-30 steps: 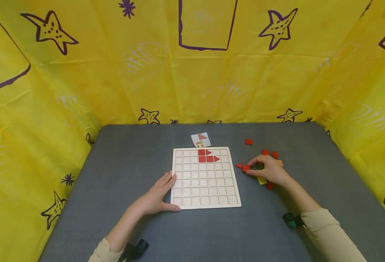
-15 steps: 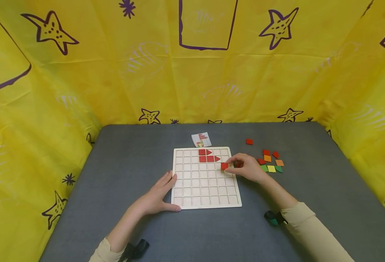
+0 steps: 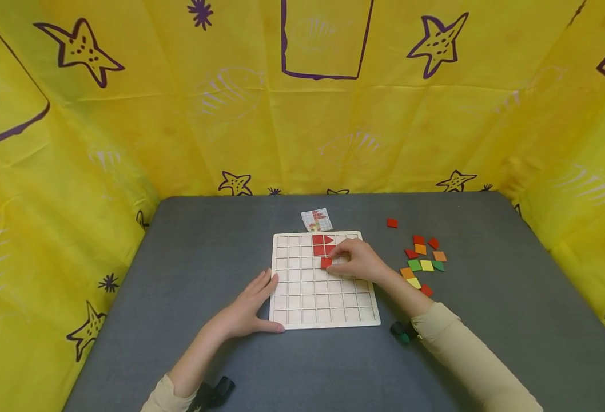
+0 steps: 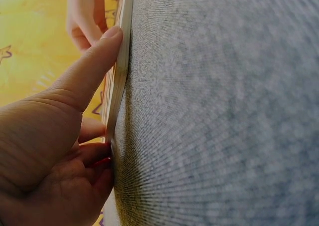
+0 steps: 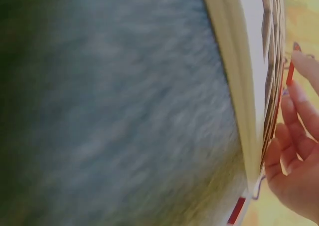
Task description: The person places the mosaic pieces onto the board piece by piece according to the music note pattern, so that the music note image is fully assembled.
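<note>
A white gridded board [image 3: 307, 294] lies on the grey table, with red square and triangular tiles in its upper rows. My right hand [image 3: 356, 260] pinches a red square tile [image 3: 325, 263] between thumb and fingers, just below the second red row. Seen edge-on in the right wrist view, the same red tile [image 5: 290, 72] stands at the fingertips of my right hand [image 5: 299, 151]. My left hand [image 3: 248, 306] rests against the board's lower left corner, its fingers fairly straight. In the left wrist view, the thumb of my left hand [image 4: 55, 131] touches the board's edge [image 4: 121, 69].
Several loose red, orange, yellow and green tiles [image 3: 420, 249] lie right of the board. One red square tile [image 3: 392, 223] sits apart behind them. A small pattern card [image 3: 316, 220] is at the board's far edge. Yellow patterned cloth [image 3: 302, 131] surrounds the table.
My right hand has carried the red square tile leftward from the loose pile to over the board. The left hand has stayed at the board's edge.
</note>
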Demonstrator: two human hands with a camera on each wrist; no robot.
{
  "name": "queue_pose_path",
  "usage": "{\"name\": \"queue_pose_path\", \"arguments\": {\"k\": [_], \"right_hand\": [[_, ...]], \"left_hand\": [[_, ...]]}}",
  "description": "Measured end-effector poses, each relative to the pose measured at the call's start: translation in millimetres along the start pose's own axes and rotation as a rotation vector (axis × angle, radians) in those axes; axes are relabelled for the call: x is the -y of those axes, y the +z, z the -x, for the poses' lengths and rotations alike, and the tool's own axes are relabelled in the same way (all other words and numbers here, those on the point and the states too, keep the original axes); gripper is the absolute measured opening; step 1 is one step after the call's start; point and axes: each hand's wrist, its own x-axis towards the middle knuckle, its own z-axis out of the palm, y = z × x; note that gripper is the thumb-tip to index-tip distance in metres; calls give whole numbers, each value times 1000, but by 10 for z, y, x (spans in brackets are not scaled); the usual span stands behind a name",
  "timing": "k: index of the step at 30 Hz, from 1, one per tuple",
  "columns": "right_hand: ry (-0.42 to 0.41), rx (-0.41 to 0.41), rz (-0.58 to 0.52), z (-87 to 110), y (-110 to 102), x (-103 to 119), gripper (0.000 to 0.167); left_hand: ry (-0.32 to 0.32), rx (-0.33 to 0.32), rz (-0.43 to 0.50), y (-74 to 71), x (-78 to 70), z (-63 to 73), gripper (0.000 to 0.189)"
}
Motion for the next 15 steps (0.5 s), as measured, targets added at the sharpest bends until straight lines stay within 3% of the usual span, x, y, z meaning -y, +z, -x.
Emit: {"name": "queue_pose_path", "arguments": {"k": [15], "right_hand": [[-56, 4, 87, -137, 84, 135, 23]], "left_hand": [[-13, 6, -5, -1, -4, -2, 108]]}}
